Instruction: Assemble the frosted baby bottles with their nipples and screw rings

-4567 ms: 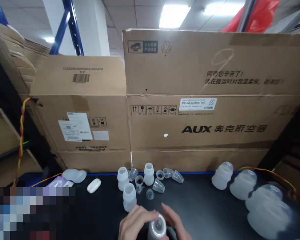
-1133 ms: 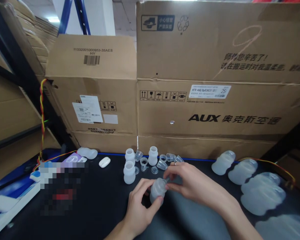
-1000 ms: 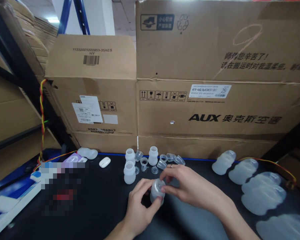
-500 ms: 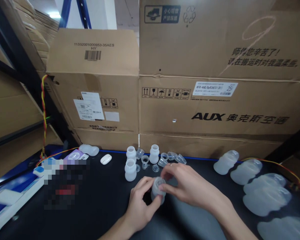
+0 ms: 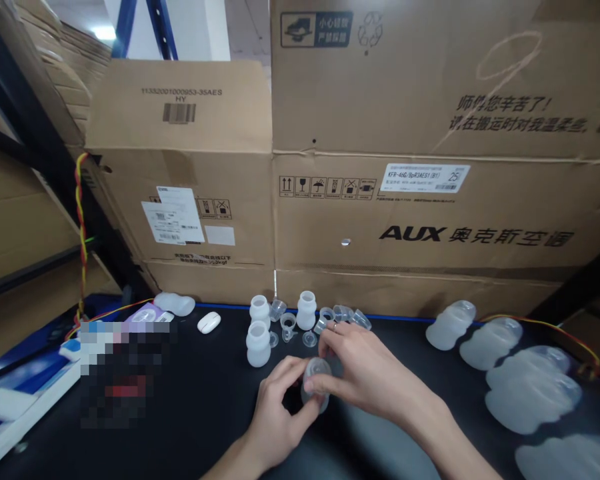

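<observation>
While L hand [image 5: 275,417] grips frosted bottle [image 5: 314,387] above desk [image 5: 205,413], R hand [image 5: 360,370] pinches clear cap [image 5: 318,367] at its mouth; both grips closed.

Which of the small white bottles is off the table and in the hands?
The small white bottle gripped between the left hand and right hand. The other three stand upright, untouched, on the black table behind it.

Over a black table [image 5: 190,413], the left hand [image 5: 275,417] is gripping a small translucent bottle [image 5: 314,390] from below while the right hand [image 5: 363,377] is pressing fingertips on its clear cap [image 5: 317,367]. Three more small bottles [image 5: 258,344] and loose clear caps [image 5: 341,313] are standing just behind, before stacked cardboard boxes [image 5: 430,200]. Larger translucent bottles [image 5: 530,393] are lying to the right.
</observation>
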Action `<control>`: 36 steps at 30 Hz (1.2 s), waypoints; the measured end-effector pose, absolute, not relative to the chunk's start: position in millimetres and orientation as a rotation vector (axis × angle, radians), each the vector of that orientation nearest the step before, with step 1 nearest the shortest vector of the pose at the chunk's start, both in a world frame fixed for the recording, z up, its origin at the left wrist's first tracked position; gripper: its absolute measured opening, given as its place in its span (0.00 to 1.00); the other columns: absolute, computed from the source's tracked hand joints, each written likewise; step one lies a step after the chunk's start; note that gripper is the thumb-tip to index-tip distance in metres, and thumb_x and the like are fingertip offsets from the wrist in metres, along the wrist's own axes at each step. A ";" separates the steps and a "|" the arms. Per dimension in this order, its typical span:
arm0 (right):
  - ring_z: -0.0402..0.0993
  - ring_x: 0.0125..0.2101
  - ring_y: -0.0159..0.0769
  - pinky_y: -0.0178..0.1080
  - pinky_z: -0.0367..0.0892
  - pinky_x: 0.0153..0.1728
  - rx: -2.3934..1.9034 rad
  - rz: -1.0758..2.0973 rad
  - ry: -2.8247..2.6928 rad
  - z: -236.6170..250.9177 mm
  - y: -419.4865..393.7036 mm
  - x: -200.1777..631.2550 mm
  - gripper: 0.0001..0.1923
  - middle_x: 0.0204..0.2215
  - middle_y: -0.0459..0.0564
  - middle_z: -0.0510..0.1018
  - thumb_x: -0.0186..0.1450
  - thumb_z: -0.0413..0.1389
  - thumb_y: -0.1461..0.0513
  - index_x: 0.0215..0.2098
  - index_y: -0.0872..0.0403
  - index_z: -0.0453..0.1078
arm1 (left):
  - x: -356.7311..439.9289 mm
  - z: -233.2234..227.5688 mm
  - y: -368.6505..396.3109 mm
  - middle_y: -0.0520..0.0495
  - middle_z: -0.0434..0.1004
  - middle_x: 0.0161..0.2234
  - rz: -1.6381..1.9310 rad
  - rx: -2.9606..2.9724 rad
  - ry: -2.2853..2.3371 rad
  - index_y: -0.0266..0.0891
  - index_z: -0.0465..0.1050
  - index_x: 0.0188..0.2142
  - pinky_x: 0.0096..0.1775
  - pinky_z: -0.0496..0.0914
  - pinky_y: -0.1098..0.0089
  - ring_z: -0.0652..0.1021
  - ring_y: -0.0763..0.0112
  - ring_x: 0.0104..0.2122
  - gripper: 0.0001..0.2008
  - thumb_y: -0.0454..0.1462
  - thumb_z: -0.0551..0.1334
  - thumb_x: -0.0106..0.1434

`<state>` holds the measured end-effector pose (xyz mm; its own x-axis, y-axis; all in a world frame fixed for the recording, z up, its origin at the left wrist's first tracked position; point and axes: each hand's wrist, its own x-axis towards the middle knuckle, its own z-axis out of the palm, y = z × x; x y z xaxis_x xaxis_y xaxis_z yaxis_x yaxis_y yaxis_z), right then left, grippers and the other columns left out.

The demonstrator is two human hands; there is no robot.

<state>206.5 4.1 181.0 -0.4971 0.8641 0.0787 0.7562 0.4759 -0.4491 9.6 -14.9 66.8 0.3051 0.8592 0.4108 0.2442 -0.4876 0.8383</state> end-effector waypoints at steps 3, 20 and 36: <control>0.70 0.57 0.47 0.44 0.63 0.57 -1.225 0.696 -2.451 181.1 4.9 214.4 0.28 0.57 0.51 0.75 0.62 0.69 0.53 0.59 0.47 0.73 | 10.3 65.0 -14.4 0.45 0.79 0.45 1.191 1.915 0.975 0.42 0.78 0.50 0.44 0.74 0.69 0.79 0.64 0.43 0.12 0.36 0.66 0.67; 0.76 0.36 0.38 0.35 0.64 0.36 -1.343 0.764 -2.302 160.2 25.4 216.1 0.16 0.36 0.47 0.81 0.66 0.63 0.49 0.44 0.50 0.78 | 16.3 53.3 -12.8 0.49 0.83 0.41 1.406 2.004 1.143 0.45 0.80 0.50 0.39 0.77 0.71 0.82 0.67 0.37 0.18 0.33 0.69 0.60; 0.75 0.40 0.39 0.39 0.70 0.43 -1.349 0.729 -2.068 137.2 76.8 269.3 0.20 0.41 0.52 0.80 0.67 0.63 0.50 0.49 0.55 0.76 | 9.3 54.4 -7.0 0.49 0.75 0.33 1.329 1.757 1.287 0.40 0.80 0.39 0.36 0.73 0.71 0.78 0.66 0.33 0.08 0.40 0.67 0.62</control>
